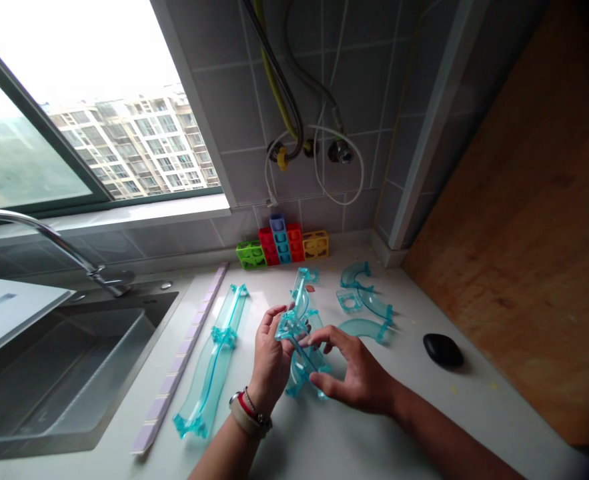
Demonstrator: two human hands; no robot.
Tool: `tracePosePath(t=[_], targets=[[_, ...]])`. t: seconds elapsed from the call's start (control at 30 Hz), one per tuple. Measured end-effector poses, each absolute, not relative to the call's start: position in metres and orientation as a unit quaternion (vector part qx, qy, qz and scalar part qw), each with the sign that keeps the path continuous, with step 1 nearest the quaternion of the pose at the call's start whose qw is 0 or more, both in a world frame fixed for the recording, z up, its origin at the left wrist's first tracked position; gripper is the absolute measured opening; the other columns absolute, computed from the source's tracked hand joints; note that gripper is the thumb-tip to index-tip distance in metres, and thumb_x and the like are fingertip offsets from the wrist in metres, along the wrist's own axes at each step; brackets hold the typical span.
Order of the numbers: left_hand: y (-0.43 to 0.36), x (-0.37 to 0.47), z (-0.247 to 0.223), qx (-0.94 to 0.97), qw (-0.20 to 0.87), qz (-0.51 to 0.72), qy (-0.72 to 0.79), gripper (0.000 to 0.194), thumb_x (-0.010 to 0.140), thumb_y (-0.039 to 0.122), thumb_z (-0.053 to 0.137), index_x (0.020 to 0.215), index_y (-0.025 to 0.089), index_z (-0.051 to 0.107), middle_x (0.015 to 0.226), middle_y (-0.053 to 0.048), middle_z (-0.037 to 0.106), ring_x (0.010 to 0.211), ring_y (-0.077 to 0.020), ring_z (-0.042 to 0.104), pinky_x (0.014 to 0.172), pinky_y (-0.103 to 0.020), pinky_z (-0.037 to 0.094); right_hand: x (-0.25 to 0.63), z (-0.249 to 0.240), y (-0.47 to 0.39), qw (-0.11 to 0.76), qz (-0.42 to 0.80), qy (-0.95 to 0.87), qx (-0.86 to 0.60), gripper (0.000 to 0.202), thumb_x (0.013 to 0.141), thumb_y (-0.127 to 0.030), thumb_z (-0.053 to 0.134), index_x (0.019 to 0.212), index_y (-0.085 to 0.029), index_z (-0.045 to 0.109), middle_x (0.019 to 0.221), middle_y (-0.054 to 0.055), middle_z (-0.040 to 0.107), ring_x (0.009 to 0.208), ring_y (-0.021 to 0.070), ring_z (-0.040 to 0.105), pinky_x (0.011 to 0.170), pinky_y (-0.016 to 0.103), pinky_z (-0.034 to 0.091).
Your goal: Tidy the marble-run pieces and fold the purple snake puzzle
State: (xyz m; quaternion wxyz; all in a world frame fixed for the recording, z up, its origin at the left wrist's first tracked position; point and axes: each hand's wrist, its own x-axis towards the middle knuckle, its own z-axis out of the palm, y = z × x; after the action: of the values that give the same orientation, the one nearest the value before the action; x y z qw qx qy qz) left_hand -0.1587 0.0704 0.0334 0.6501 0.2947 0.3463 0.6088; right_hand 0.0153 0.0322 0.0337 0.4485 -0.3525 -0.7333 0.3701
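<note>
My left hand (269, 353) is closed around a translucent teal toy track piece (290, 325), raised above the worktop. Thumb and fingers of my right hand (357, 377) grip the same piece from its right side. Behind and beneath my hands, more teal pieces (301, 283) overlap, so their exact number and joints are hard to make out. To the left lies a long straight teal track (209, 377), its sections linked end to end. Curved teal pieces (361, 328) and a small square teal frame (349, 301) rest to the right.
Colourful toy blocks (281, 243) stand against the tiled wall. A pale purple strip (177, 367) runs beside the sink (99, 427), where a chrome faucet (64, 247) arches. A black mouse-shaped object (443, 351) sits at right, near a wooden panel (524, 267). Hoses (274, 73) hang above.
</note>
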Motion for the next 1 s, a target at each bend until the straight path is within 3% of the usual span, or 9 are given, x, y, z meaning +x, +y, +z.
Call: tracePosePath(t=[0.2, 0.67, 0.83, 1.0], targets=[[0.072, -0.160, 0.030, 0.294, 0.650, 0.608, 0.349, 0.041, 0.085, 0.036, 0.078, 0.114, 0.025, 0.051, 0.136, -0.013, 0.063, 0.074, -0.0192, 0.073, 0.059, -0.031, 0.059, 0.013, 0.030, 0.032, 0.406, 0.324, -0.773, -0.364, 0.051, 0.078, -0.025, 0.080, 0.123, -0.027, 0.057, 0.123, 0.007, 0.071, 0.109, 0.0260, 0.068, 0.098, 0.040, 0.052], [0.074, -0.160, 0.027, 0.315, 0.566, 0.655, 0.389, 0.040, 0.090, 0.039, 0.074, 0.122, 0.023, 0.056, 0.141, -0.015, 0.062, 0.112, -0.0292, 0.075, 0.096, -0.039, 0.057, 0.012, 0.035, 0.030, 0.374, 0.374, -0.737, -0.420, 0.041, 0.083, -0.031, 0.075, 0.121, -0.028, 0.059, 0.118, 0.004, 0.072, 0.107, 0.0267, 0.069, 0.099, 0.042, 0.052], [0.072, -0.163, 0.030, 0.344, 0.532, 0.669, 0.390, 0.039, 0.095, 0.039, 0.068, 0.130, 0.026, 0.056, 0.151, -0.013, 0.054, 0.120, -0.0306, 0.071, 0.095, -0.037, 0.058, 0.015, 0.031, 0.035, 0.483, 0.446, -0.617, -0.433, 0.029, 0.089, -0.037, 0.071, 0.115, -0.027, 0.066, 0.116, 0.005, 0.071, 0.111, 0.0269, 0.066, 0.094, 0.039, 0.052], [0.060, -0.156, 0.043, 0.398, 0.581, 0.619, 0.347, 0.044, 0.094, 0.032, 0.072, 0.135, 0.033, 0.057, 0.165, -0.009, 0.038, 0.124, -0.0339, 0.068, 0.102, -0.041, 0.056, 0.020, 0.030, 0.046, 0.621, 0.530, -0.407, -0.410, 0.039, 0.088, -0.051, 0.075, 0.116, -0.025, 0.068, 0.118, 0.008, 0.071, 0.112, 0.0269, 0.065, 0.098, 0.039, 0.051]])
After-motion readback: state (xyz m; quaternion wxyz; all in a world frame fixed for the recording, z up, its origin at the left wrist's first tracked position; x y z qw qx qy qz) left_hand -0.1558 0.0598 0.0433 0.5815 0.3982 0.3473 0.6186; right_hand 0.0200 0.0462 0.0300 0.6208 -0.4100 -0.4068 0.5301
